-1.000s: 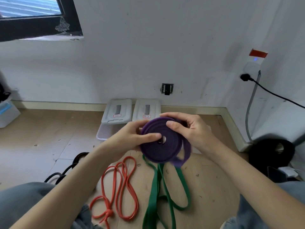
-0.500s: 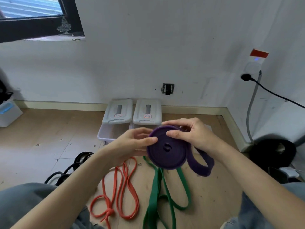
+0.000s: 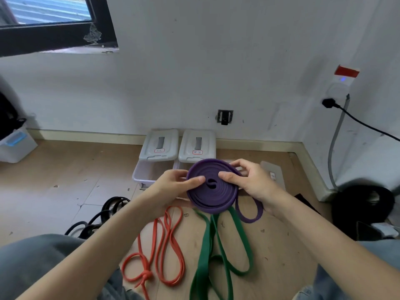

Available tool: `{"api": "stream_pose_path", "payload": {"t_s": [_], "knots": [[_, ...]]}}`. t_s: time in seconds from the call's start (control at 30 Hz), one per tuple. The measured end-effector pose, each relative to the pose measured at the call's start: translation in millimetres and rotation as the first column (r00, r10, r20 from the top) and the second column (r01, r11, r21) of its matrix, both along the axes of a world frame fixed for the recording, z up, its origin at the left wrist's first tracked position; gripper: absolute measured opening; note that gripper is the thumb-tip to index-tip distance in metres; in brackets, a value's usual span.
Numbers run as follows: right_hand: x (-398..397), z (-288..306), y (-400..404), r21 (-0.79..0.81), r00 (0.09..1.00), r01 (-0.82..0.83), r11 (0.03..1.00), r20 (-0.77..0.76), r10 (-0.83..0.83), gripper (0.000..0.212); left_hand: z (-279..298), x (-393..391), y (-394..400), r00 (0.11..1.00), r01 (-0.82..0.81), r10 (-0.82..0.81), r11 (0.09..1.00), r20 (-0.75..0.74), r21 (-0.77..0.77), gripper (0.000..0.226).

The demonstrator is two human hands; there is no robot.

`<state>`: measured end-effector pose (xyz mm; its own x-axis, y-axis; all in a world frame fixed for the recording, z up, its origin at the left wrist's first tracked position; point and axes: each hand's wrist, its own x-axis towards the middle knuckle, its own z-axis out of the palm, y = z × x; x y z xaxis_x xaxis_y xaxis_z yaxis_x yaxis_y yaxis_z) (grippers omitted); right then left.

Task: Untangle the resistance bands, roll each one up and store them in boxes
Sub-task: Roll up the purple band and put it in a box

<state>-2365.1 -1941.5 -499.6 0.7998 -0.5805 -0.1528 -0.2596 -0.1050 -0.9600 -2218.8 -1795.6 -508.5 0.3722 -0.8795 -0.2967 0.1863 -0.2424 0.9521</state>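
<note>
A person seated on a pale wooden floor (image 3: 54,187) works through a set of resistance bands, with the coiled wide purple rubber band (image 3: 213,187) as the centre of the scene. Beyond that coil, against the white wall, stand two translucent white plastic storage boxes (image 3: 149,173), their flat white lids (image 3: 159,146) propped behind them so the boxes lie open to receive rolled bands. Nearer the person than the coil, a long green flat rubber band (image 3: 216,252) lies looped on the floor, and to its left a thin orange rubber band (image 3: 160,245), knotted near its lower end, waits unrolled. Left of the coil, a bundle of black rubber bands (image 3: 101,217) rests on the floor.

The purple coil is held in the air above the floor, in front of the boxes. The left hand (image 3: 173,185) has its grip closed on the coil's left edge, thumb pressed across the top, seemingly to stop the springy turns from unwinding. The right hand (image 3: 251,182) grips the right edge likewise, thumb on top, fingers behind. A short purple tail (image 3: 249,213) hangs loose below the right hand, suggesting the roll is nearly but not fully wound.
</note>
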Motion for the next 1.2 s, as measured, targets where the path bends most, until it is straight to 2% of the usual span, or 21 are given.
{"api": "stream_pose_path", "payload": {"t_s": [0.1, 0.2, 0.3, 0.47, 0.57, 0.67, 0.73, 0.83, 0.93, 1.03, 1.1, 1.2], "knots": [[-7, 7, -7, -0.081, 0.99, -0.138, 0.987, -0.047, 0.135, 0.032, 6, 8, 3, 0.962, 0.262, -0.267, 0.962, 0.062, 0.076, 0.045], [-11, 12, -6, -0.152, 0.964, -0.262, 0.953, -0.079, 0.252, 0.03, 8, 4, 1, 0.94, 0.328, -0.331, 0.943, 0.083, 0.047, 0.045], [-12, 13, -5, -0.177, 0.964, -0.265, 0.948, -0.074, 0.256, 0.038, 8, -1, 0, 0.945, 0.278, -0.28, 0.96, 0.167, 0.037, 0.043], [-9, 11, 2, -0.236, 0.979, -0.196, 0.952, 0.006, 0.203, 0.043, 9, -5, -1, 0.946, 0.258, -0.255, 0.966, 0.201, 0.01, 0.042], [-5, 9, 4, -0.067, 0.984, -0.067, 0.996, 0.159, 0.077, 0.045, 12, -7, -6, 0.964, 0.191, -0.184, 0.981, 0.191, -0.016, 0.05], [-3, 12, 0, 0.025, 0.984, -0.027, 0.999, 0.178, 0.022, 0.039, 18, -6, -12, 0.977, 0.081, -0.073, 0.996, 0.2, -0.031, 0.051], [-4, 15, -4, -0.005, 0.984, -0.043, 0.999, 0.17, 0.043, 0.03, 21, -4, -16, 0.986, -0.017, 0.024, 0.999, 0.167, -0.043, 0.053], [-7, 17, -3, -0.038, 0.978, -0.111, 0.993, 0.173, 0.116, 0.04, 26, -1, -19, 0.987, -0.142, 0.147, 0.986, 0.057, -0.088, 0.051], [-10, 18, -2, -0.022, 0.977, -0.082, 0.996, 0.198, 0.085, 0.038, 31, -4, -20, 0.993, -0.07, 0.076, 0.996, 0.095, -0.062, 0.049], [-20, 22, -2, -0.075, 0.968, -0.192, 0.978, 0.15, 0.201, 0.035, 33, -8, -17, 0.979, 0.138, -0.133, 0.99, 0.154, -0.022, 0.058], [-24, 21, 1, -0.119, 0.961, -0.236, 0.964, 0.119, 0.25, 0.033, 31, -12, -11, 0.959, 0.234, -0.23, 0.972, 0.165, -0.003, 0.052], [-25, 12, 6, -0.211, 0.99, -0.078, 0.974, 0.101, 0.101, 0.029, 25, -18, -6, 0.965, 0.194, -0.185, 0.981, 0.188, -0.03, 0.042]]}}
